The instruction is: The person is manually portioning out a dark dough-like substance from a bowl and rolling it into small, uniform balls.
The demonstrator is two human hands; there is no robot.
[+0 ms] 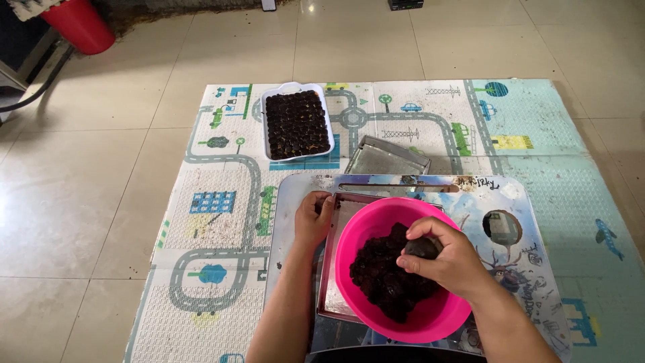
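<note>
Over the round pink plastic bowl (376, 228), the right hand (443, 259) holds a dark lump (422, 247) in a narrow grip, while the left hand (312, 218) grips the shallow metal tray's (330, 269) edge just left of the bowl.

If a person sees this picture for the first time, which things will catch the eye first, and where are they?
The bright pink bowl near the bottom centre stands out most; it holds a dark lumpy mass, and the right hand grips a dark lump over it. The left hand holds the edge of the metal tray under the bowl. Farther away, on the road-patterned play mat, a white dish is filled with rows of dark pieces.
</note>
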